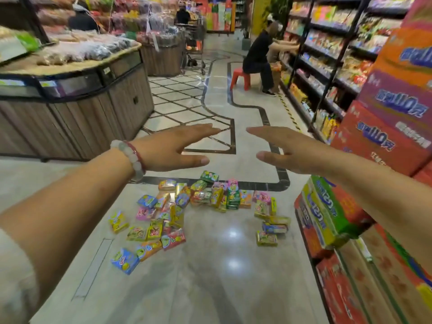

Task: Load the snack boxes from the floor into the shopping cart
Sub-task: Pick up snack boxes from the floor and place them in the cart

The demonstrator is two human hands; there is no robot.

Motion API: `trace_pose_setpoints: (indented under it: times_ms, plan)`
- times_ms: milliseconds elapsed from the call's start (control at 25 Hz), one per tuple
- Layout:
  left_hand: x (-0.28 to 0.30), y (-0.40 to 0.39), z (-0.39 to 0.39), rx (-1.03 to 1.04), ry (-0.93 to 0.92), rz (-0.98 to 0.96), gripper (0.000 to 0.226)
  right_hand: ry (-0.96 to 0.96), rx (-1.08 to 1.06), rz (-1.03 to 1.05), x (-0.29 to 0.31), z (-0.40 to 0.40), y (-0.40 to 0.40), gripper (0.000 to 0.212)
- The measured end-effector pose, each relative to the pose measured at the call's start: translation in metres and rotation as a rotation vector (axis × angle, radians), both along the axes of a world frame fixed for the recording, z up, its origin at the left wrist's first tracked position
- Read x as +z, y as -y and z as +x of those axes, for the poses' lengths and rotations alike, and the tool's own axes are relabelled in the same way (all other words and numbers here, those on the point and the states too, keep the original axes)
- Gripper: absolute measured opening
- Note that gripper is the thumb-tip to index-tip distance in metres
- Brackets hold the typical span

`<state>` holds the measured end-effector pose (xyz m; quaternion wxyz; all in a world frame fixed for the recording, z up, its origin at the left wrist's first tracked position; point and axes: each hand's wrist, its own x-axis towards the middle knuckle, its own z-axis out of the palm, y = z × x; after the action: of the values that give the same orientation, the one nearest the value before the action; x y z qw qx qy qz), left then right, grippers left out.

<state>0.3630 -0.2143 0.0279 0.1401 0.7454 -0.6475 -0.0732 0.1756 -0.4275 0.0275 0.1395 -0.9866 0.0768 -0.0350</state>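
Looking down the aisle, the floor (210, 277) carries a wide scatter of snack boxes (198, 206), lying below and ahead of both hands. The left hand (173, 148) and right hand (289, 153) hover flat-fingered, each grip empty, about equally near; no cart close by.

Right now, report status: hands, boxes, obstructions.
Left hand and right hand open, empty, held out above the floor. Snack boxes all scattered on the floor. Nothing between hands and boxes.

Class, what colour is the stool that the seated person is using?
Red; the stool shows in the head view, down the aisle by the shelves.
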Motion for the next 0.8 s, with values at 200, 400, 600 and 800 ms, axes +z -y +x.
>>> trace_pose_setpoints:
  times_ms: [200,400,600,800]
  plan:
    - [-0.054,0.058,0.085,0.002,-0.051,0.072,0.080,-0.082,-0.002,0.132,-0.064,0.098,0.048,0.060]
    - [-0.118,0.123,0.168,0.063,-0.150,0.199,0.072,-0.177,0.027,0.233,-0.126,0.191,0.110,0.060]
    - [-0.192,0.191,0.253,0.150,-0.303,0.188,0.071,-0.253,-0.006,0.304,-0.198,0.292,0.184,0.058]
    - [-0.277,0.236,0.334,0.200,-0.440,0.235,0.069,-0.338,-0.094,0.408,-0.274,0.376,0.230,0.055]
